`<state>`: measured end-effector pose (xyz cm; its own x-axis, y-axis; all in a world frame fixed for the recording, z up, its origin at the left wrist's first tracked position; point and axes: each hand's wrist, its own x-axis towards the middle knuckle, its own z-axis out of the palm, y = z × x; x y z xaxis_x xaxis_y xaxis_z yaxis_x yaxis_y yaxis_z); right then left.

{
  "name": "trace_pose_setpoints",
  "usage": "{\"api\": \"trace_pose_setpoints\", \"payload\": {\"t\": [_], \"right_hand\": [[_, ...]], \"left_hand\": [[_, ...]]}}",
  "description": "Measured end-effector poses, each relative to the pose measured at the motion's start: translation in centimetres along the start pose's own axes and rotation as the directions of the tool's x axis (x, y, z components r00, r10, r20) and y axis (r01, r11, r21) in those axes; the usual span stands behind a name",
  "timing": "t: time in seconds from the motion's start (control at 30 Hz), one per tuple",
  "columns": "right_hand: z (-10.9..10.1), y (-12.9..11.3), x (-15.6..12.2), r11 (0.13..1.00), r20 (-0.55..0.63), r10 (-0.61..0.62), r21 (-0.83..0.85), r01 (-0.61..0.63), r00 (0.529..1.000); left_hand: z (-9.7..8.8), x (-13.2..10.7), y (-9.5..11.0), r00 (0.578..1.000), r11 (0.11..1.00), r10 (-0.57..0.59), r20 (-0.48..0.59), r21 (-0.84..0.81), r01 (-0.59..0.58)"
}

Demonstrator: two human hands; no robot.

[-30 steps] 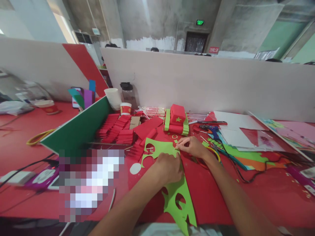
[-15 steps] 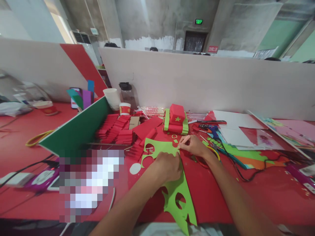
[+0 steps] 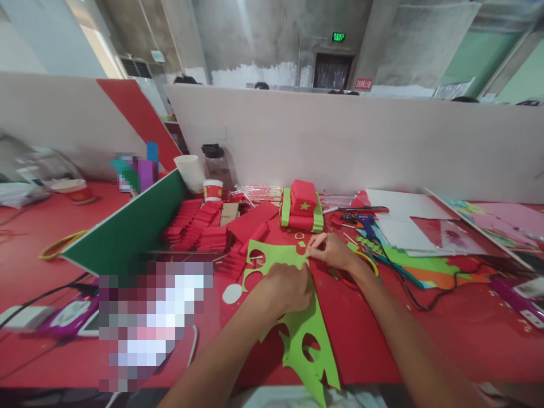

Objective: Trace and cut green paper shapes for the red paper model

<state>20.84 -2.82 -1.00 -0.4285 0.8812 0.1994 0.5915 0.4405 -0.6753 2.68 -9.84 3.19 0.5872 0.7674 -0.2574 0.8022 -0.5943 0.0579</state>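
Note:
A bright green craft sheet (image 3: 321, 326) with several round holes lies across the red table in front of me. My left hand (image 3: 289, 286) rests on its middle, fingers curled, pressing it down. At the sheet's upper right edge, my right hand (image 3: 329, 249) is closed in a pinch. Its fingertips touch the edge, and whatever they pinch is too small to make out. A white disc (image 3: 232, 293) lies left of the sheet. Beyond my hands stands a red box-shaped craft piece (image 3: 302, 198) with green bands and a star.
Folded red strips (image 3: 199, 221) lie left of the craft piece, near a paper cup (image 3: 212, 190) and a bottle (image 3: 216, 164). To the right are a blue glue gun (image 3: 368, 226), pliers (image 3: 403, 271) and coloured sheets. A green board (image 3: 127, 226) stands at the left.
The whole view has shifted slightly. My hands and the green sheet keep nearly the same places relative to each other.

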Motion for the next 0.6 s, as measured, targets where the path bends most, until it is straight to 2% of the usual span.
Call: {"api": "trace_pose_setpoints", "payload": {"t": [0.1,0.3,0.47,0.6], "right_hand": [[-0.02,0.26,0.02,1.0,0.018,-0.005,-0.005,0.005,1.0],[0.02,0.42,-0.04,1.0,-0.02,-0.003,0.006,0.003,1.0],[0.07,0.53,-0.12,0.999,0.019,0.001,0.034,-0.002,1.0],[0.18,0.67,-0.07,0.999,-0.035,0.006,0.048,-0.004,0.999]], "left_hand": [[0.03,0.05,-0.13,1.0,1.0,0.008,0.007,0.002,-0.008],[0.17,0.18,-0.38,1.0,1.0,0.02,0.004,-0.001,-0.02],[-0.01,0.2,-0.39,1.0,1.0,0.016,0.023,0.009,-0.016],[0.03,0.19,-0.43,1.0,1.0,0.02,0.019,0.002,-0.02]]}}
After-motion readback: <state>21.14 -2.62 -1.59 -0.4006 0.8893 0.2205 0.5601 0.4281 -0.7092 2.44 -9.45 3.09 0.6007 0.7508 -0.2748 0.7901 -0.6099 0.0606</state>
